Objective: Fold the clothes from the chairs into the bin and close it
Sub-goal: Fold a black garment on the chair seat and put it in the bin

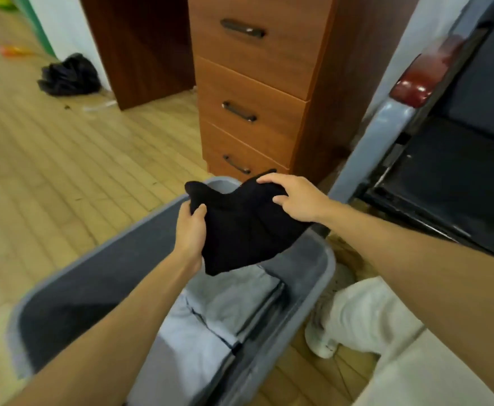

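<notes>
Bin (93,288) holds folded pale clothes (210,320); both hands (left hand (190,232), right hand (295,197)) grip a black garment (245,232) above it.

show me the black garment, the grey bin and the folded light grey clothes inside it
black garment (245,230): head view, middle of the hanging fabric
grey bin (93,288): head view, dark inner wall on the left
folded light grey clothes (228,300): head view, top of the pile in the bin

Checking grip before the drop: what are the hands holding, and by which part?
Both hold the black garment over the bin: left hand grips its left edge, right hand pinches its upper right edge.
</notes>
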Available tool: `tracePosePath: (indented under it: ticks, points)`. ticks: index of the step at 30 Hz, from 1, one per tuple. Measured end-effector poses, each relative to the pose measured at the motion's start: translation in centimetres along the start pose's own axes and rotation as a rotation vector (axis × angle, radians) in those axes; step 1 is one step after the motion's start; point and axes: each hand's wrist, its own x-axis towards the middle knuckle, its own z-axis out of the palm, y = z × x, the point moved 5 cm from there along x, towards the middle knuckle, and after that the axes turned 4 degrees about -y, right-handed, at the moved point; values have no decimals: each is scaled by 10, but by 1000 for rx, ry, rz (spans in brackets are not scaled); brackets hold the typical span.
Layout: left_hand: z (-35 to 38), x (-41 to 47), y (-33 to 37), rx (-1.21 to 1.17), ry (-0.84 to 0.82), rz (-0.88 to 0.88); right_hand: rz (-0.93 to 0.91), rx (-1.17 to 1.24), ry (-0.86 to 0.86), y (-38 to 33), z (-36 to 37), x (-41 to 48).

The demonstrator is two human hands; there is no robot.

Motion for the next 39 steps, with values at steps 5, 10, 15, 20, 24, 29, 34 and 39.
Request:
tracePosePath:
  ticks: [5, 10, 15, 20, 24, 29, 34, 39]
  points:
    - [-50, -7, -69, 33, 144, -161, -26, 71, -93, -3, 71, 30]
    - [-59, -6, -121, 163, 115, -381, 73, -3, -279, 22, 119, 42]
    - [-47, -12, -146, 400, -83, -643, 177, -178, -412, 53, 123, 27]
    - [-16, 0, -117, 450, -136, -509, 145, -184, -346, 56, 81, 15]
    - [37, 0, -75, 430, -240, -353, 159, -217, -294, 62, 27, -7]
    - [145, -18, -10, 426, -413, -132, 237, -257, -134, 90, -73, -66]
    - [265, -61, 49, 517, -620, 71, 420, -171, 62, 144, -152, -166]
    - [391, -125, 78, 647, -834, 236, 615, -39, 280, 209, -197, -283]
